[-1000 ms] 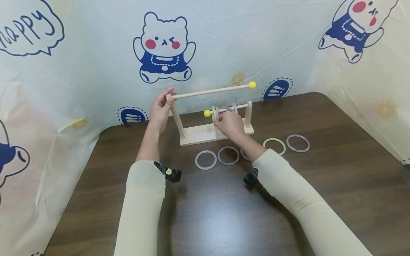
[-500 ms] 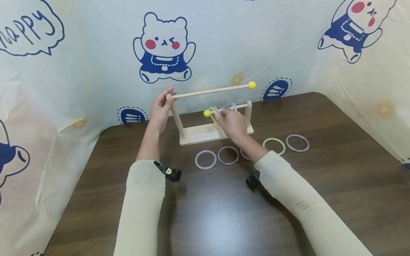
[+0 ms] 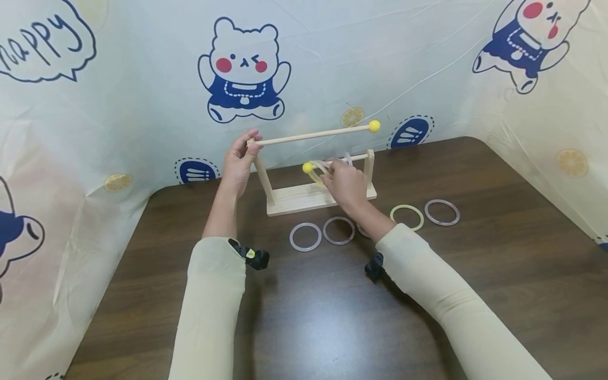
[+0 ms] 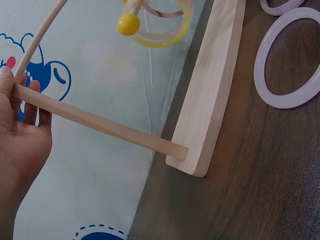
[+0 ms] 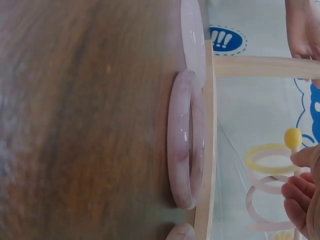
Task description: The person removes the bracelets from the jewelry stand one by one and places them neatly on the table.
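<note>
A wooden bangle stand (image 3: 299,200) stands at the far side of the table. My left hand (image 3: 237,162) grips the top of its left post (image 4: 100,122), where the long upper rod (image 3: 313,136) with a yellow ball end begins. My right hand (image 3: 348,186) is at the lower rod, which ends in a yellow ball (image 5: 293,138). Its fingertips pinch a bangle beside that ball, while the other fingers curl. A yellow bangle (image 4: 156,45) and pale bangles (image 5: 250,206) hang on this rod, partly hidden by the right hand in the head view.
In front of the stand lie several bangles: two lavender ones, a lavender bangle (image 3: 305,250) leftmost, one half hidden under the right wrist, a yellow-green bangle (image 3: 407,206), and another lavender bangle (image 3: 442,225) at right. A printed cloth (image 3: 161,79) hangs behind the table (image 3: 304,306).
My right hand has shifted slightly right and up along the lower rod. The bangles near its ball, upright before, now tilt. My left hand keeps its place on the post.
</note>
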`<state>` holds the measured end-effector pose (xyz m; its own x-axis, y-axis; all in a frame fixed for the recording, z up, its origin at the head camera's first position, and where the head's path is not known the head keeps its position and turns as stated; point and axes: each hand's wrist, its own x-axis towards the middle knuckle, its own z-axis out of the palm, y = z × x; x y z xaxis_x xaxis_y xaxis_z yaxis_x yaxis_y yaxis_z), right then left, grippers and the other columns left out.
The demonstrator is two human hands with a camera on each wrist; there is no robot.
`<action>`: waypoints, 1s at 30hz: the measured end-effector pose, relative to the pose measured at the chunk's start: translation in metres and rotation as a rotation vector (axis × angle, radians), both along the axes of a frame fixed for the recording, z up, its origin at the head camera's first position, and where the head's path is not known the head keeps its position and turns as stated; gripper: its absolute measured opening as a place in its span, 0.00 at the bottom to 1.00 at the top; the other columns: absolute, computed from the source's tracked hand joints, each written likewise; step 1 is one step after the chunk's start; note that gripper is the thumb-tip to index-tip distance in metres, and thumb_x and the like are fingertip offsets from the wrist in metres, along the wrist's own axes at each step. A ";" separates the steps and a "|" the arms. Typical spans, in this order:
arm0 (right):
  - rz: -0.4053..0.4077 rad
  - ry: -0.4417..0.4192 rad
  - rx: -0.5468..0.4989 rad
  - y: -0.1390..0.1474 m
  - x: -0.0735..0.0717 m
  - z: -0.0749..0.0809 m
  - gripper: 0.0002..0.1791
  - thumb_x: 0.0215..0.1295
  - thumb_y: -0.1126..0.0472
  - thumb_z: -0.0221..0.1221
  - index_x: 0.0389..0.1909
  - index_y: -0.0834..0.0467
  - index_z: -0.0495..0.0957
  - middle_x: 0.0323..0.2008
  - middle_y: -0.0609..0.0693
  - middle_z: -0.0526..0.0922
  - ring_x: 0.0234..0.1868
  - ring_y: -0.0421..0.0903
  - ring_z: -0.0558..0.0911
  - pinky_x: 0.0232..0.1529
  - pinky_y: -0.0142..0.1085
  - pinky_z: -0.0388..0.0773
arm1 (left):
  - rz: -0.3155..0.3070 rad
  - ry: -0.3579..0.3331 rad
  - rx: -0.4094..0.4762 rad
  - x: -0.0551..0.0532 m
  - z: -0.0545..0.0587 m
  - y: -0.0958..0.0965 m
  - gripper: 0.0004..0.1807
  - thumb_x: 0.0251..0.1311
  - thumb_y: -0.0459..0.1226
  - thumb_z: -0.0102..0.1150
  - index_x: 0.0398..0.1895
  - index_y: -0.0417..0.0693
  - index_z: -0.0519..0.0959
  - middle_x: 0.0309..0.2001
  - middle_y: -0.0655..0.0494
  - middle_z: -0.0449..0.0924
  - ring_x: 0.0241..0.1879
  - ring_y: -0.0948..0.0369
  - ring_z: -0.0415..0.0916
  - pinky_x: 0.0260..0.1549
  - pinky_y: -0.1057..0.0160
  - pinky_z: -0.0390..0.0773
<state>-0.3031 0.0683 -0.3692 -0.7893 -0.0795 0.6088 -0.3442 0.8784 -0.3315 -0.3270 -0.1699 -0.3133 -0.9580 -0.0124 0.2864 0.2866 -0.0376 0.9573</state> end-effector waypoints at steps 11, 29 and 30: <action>0.061 -0.095 -0.033 -0.003 -0.002 0.000 0.18 0.59 0.60 0.58 0.11 0.54 0.69 0.08 0.44 0.64 0.13 0.45 0.66 0.14 0.38 0.65 | -0.006 0.006 -0.001 0.000 -0.001 0.000 0.20 0.62 0.38 0.53 0.59 0.49 0.72 0.54 0.53 0.72 0.54 0.57 0.69 0.60 0.61 0.61; 0.091 -0.169 -0.169 -0.005 -0.007 -0.004 0.08 0.58 0.57 0.63 0.29 0.58 0.86 0.25 0.49 0.84 0.21 0.44 0.78 0.25 0.37 0.72 | -0.011 0.020 -0.025 -0.001 -0.001 -0.001 0.21 0.64 0.38 0.52 0.60 0.46 0.70 0.53 0.55 0.73 0.53 0.59 0.70 0.59 0.60 0.62; 0.090 -0.166 -0.179 -0.004 -0.008 -0.005 0.08 0.57 0.57 0.64 0.29 0.58 0.86 0.25 0.49 0.84 0.21 0.44 0.78 0.24 0.36 0.72 | -0.012 0.016 -0.021 -0.001 -0.001 -0.001 0.21 0.64 0.37 0.52 0.60 0.47 0.71 0.53 0.55 0.73 0.53 0.59 0.70 0.59 0.60 0.62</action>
